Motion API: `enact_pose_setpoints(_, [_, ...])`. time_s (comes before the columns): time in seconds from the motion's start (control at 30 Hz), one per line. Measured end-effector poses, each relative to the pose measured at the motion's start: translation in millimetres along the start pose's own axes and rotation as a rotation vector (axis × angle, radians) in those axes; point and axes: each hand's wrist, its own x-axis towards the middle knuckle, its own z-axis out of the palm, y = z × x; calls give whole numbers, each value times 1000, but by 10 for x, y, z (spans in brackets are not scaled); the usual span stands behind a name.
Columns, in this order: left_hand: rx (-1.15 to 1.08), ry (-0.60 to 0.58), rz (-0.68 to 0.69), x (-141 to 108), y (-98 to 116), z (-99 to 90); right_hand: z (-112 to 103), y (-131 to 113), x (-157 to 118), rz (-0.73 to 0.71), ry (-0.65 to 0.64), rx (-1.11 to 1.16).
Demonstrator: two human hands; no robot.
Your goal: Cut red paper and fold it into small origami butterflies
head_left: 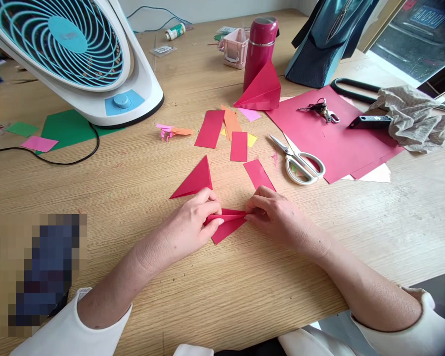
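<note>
Between my hands is a folded red paper (228, 228), low over the wooden table. My left hand (198, 217) pinches its left end between thumb and fingers. At the right end, the fingertips of my right hand (272, 215) are closed on the same paper. Just beyond my left hand lies a red folded triangle (195, 179). A red paper strip (258, 174) rests beyond my right hand, its near end close to the fingers. Farther back are two more red rectangles (209, 128) (239, 147), with orange and yellow pieces partly under them.
White-handled scissors (304, 168) lie right of the strips, beside large red sheets (330, 138) with keys on top. A larger red folded shape (263, 91) leans by a red flask (261, 44). A fan (144, 94) stands back left; a small pink-orange paper figure (172, 131) sits mid-table.
</note>
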Motion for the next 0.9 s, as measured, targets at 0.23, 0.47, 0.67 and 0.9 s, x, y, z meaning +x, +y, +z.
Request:
enact_pose_setpoints(0.23, [72,72,-41,17,110,112,0,26,-8,45,-19,-7])
enact_pose_setpoints(0.47, [95,165,-75,26,143,210,-5,-17,7,110,-37,-60])
enact_pose_setpoints(0.67, [156,170,-122,44,148,223,-24,-30,14,106,-49,-61])
enact_pose_setpoints(0.9, [147,153,-134,76,138,207,-4,-12,17,100,-34,-67])
